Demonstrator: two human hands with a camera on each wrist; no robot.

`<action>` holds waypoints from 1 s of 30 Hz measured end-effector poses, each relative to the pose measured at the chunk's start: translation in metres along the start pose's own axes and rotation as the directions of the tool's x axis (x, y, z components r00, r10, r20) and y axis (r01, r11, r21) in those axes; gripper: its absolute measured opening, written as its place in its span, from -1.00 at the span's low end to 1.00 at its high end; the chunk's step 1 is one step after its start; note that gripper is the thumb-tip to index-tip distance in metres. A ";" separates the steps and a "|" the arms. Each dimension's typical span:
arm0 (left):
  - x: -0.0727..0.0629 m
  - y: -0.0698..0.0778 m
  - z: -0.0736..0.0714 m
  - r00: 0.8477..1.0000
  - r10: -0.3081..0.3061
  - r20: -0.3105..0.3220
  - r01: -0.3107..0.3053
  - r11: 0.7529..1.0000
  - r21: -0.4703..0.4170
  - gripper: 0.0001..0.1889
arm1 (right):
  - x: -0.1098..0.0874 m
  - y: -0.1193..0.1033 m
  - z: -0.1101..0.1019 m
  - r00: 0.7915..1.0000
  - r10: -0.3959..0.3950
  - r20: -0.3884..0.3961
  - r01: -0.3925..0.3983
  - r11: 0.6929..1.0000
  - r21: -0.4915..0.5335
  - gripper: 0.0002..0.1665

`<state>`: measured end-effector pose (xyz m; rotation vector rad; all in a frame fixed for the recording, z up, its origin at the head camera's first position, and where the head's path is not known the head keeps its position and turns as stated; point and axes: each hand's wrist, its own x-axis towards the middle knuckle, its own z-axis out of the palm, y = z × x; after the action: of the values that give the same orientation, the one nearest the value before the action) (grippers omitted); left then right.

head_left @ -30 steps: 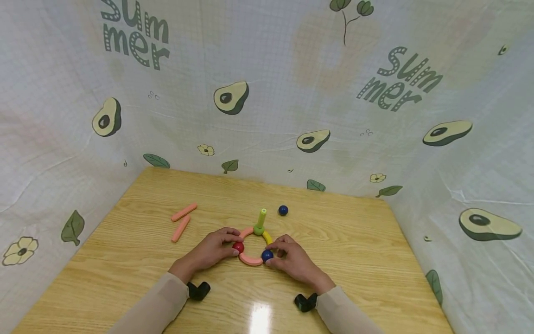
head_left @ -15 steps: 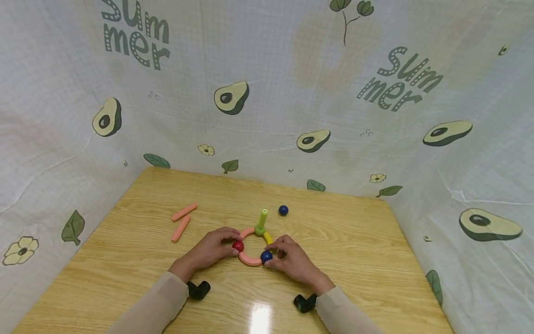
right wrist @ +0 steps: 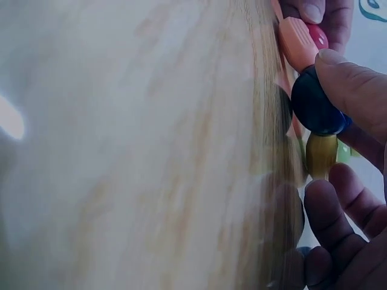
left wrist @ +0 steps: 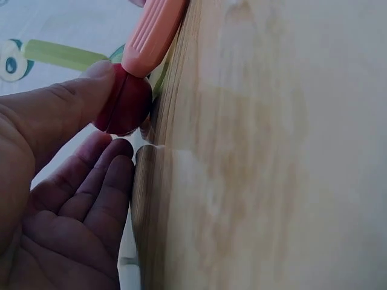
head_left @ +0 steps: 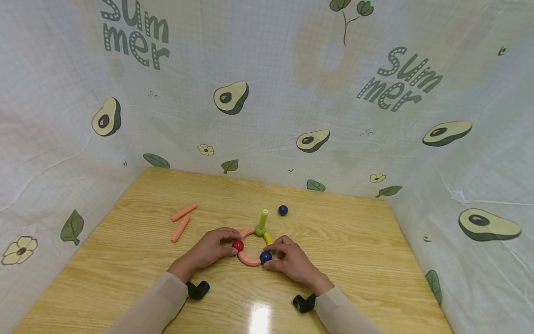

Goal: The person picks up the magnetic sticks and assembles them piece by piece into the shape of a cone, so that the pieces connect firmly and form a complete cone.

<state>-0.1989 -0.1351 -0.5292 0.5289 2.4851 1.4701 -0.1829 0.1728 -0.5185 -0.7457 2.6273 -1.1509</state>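
Observation:
A ring of curved rods and balls lies on the table between the hands. My left hand [head_left: 213,247] pinches the red ball [head_left: 238,246] on the ring's left side. At the front right, my right hand [head_left: 289,260] pinches a blue ball [right wrist: 314,103] between thumb and fingers. A curved pink rod [head_left: 249,259] joins these two balls in front. Another pink rod [head_left: 247,232] runs from the red ball to a green ball [head_left: 260,230] at the back. From there a yellow rod [head_left: 268,238] leads to the blue ball. A light green stick [head_left: 263,218] stands up from the green ball.
Two straight pink rods [head_left: 181,228] lie on the wooden table [head_left: 342,241] to the left. A loose blue ball [head_left: 282,210] sits behind the ring, to the right. A printed cloth [head_left: 267,116] hangs around the back and sides.
The held blue ball and my right fingers have shifted slightly left. The green ball with its stick has moved a little to the right. Both hands keep their pinch.

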 end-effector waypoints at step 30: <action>-0.060 -0.020 -0.100 0.871 -0.169 -0.461 0.221 0.973 0.061 -0.41 | 0.000 -0.001 0.001 1.000 0.019 0.000 -0.019 1.000 -0.021 -0.53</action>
<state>-0.1837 -0.2486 -0.4990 -0.0724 2.8779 1.5170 -0.1821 0.1724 -0.5185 -0.7227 2.6451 -1.1196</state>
